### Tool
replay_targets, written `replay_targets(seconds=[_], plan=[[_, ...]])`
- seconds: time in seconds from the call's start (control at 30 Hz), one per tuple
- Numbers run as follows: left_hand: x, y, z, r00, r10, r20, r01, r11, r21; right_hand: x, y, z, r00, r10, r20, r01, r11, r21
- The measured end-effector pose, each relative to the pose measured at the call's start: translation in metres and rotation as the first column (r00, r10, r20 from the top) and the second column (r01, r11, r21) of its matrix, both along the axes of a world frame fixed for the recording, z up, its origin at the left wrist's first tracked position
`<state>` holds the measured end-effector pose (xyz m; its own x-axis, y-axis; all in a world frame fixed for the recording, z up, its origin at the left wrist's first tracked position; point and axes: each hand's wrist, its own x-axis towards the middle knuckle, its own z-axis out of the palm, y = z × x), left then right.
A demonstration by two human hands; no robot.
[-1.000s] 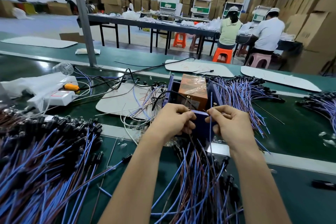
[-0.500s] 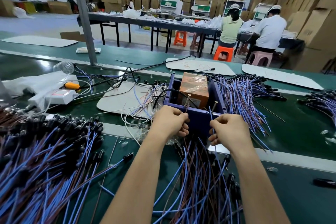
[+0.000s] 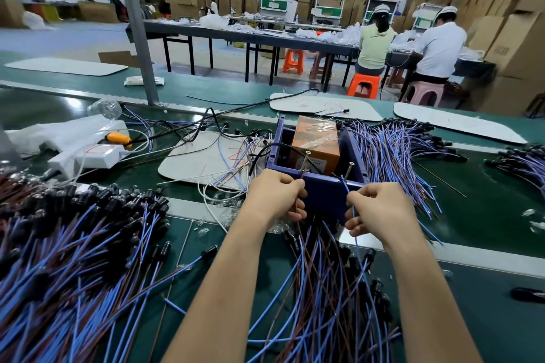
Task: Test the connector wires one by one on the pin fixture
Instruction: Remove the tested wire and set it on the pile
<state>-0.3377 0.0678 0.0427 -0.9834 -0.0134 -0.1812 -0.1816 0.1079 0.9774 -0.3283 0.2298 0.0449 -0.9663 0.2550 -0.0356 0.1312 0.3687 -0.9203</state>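
Connector wires in curled grips of left hand, right hand

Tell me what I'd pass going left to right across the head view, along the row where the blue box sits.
White power strip → grey board → blue pin fixture box → fanned bundle of blue wires → another wire bundle at the right edge. The left hand and right hand overlap the box, so I leave them out.
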Motion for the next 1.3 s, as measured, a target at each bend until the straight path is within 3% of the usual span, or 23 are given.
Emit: replay_targets(seconds=[1.3], plan=[[-0.005,0.001,-0.005,0.999,-0.026,0.035,0.025,1.0,0.003,-0.004,0.003,-0.009,0.992,0.108,0.066,-0.11,0.994,0.016]])
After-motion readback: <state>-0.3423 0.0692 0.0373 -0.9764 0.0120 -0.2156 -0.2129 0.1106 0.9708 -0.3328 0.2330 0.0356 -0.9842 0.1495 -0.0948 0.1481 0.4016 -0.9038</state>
